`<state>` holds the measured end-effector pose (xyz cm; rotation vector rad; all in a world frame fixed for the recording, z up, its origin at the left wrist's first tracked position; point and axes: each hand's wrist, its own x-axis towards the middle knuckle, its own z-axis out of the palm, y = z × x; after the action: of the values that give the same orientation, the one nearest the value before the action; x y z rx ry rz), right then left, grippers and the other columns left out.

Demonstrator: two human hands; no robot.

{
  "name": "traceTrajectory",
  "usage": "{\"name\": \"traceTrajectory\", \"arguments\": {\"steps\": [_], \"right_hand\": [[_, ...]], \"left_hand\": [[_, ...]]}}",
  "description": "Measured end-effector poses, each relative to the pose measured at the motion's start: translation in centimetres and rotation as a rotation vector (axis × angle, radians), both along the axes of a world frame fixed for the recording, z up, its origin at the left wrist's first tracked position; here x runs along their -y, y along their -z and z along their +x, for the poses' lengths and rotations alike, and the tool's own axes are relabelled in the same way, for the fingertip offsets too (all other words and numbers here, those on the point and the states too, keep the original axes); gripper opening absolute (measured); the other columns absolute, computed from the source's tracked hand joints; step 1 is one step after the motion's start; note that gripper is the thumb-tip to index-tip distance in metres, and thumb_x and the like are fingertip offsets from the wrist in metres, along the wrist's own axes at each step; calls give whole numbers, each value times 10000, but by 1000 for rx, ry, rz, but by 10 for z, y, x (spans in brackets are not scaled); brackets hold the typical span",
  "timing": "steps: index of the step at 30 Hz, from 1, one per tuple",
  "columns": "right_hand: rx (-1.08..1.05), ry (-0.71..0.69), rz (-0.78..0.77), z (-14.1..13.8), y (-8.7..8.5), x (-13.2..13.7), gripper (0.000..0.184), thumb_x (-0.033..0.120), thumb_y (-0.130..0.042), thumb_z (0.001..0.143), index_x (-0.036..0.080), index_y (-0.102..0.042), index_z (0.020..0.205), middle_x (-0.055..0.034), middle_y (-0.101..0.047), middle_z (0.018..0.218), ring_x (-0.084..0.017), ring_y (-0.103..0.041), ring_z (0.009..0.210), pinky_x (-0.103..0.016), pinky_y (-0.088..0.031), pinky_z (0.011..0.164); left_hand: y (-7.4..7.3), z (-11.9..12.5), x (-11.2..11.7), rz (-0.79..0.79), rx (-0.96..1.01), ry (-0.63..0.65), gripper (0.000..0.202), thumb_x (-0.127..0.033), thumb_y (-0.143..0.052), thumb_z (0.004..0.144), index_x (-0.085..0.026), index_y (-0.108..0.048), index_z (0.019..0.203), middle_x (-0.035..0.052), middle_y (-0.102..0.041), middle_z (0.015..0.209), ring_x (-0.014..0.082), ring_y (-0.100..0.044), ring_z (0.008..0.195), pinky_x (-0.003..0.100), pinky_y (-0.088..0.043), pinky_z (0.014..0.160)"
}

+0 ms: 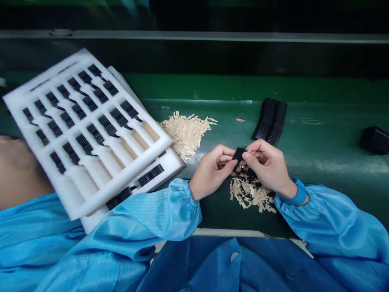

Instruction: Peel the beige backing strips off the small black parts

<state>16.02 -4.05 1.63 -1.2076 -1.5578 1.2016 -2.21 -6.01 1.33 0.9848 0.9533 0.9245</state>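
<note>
While both hands meet just beyond the small heap of pale and dark flat parts (252, 194) on the green surface (322, 144), the left hand (212, 172) pinches a short black piece (238, 156) between thumb and fingers; the right hand (267, 164) is drawn narrow as well, its thumb and fingertips closed on the upper right end of that piece; whether those fingertips also hold one of the flat parts is too hidden to tell. The step in hand looks like close fingertip work on the black piece, above the far edge of the small heap; the next move seems to call for a steady left pinch and fine, light pressure from the right thumb. A larger pale heap (185, 132) spreads to the left of the small heap and farther back; a ribbed black stack (270, 121) lies beyond it, slightly right; a black block (373, 140) sits well off to its right; the upper foam tray (127, 170) rests overlapping the lower foam tray (170, 168), both left of it, with black pieces seated in their recesses.
</note>
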Motion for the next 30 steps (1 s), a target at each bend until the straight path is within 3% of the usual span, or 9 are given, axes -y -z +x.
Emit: {"name": "traceTrajectory", "arguments": {"steps": [5, 10, 13, 19, 22, 26, 30], "right_hand": [[-122, -72, -100, 3, -1, -4, 186, 362, -723, 899, 217, -615, 938, 6, -673, 738, -138, -690, 626, -241, -521, 516], [-257, -192, -225, 8, -4, -7, 243, 381, -746, 887, 204, -597, 960, 45, -611, 672, -68, -541, 479, -196, -438, 438], [-311, -249, -254, 9, -3, -6, 244, 375, -725, 910, 205, -583, 1012, 33, -624, 716, -69, -550, 517, -190, -428, 454], [-296, -239, -185, 4, -3, -2, 254, 355, -740, 897, 212, -556, 998, 15, -624, 809, -107, -657, 655, -225, -513, 561], [-211, -206, -132, 6, -5, -6, 242, 386, -712, 910, 203, -583, 1004, 5, -624, 806, -106, -629, 659, -225, -503, 559], [-100, -26, 17, 9, -5, -10, 219, 406, -704, 901, 207, -618, 936, 16, -594, 751, -101, -555, 615, -234, -490, 556], [-78, -4, 79, 9, -5, -9, 159, 359, -689, 904, 214, -623, 911, 10, -609, 767, -112, -570, 641, -246, -497, 581]], "left_hand": [[-2, -5, -2, -8, 48, 22, 268, -343, -693, 916, -138, -607, 1065, 70, -761, 889, 134, -724, 767, 240, -586, 688], [-6, -10, -7, -201, 222, 188, 315, -387, -725, 889, -134, -599, 1028, 85, -754, 896, 116, -684, 669, 190, -528, 527], [-6, -11, -8, -306, 293, 209, 302, -356, -759, 863, -133, -601, 993, 63, -736, 871, 99, -670, 647, 163, -498, 491], [-6, -10, -9, -376, 352, 199, 300, -344, -783, 840, -142, -597, 959, 23, -688, 787, 93, -650, 626, 156, -481, 475], [-8, -10, -9, -366, 345, 163, 281, -333, -776, 845, -137, -606, 953, 21, -683, 797, 72, -611, 601, 145, -450, 459], [-8, -11, -10, -345, 311, 119, 285, -334, -774, 844, -137, -607, 964, 27, -696, 816, 66, -582, 583, 150, -432, 449], [-5, -11, -10, -330, 290, 129, 267, -319, -755, 862, -130, -612, 986, 31, -700, 831, 66, -582, 590, 155, -438, 455]]}}
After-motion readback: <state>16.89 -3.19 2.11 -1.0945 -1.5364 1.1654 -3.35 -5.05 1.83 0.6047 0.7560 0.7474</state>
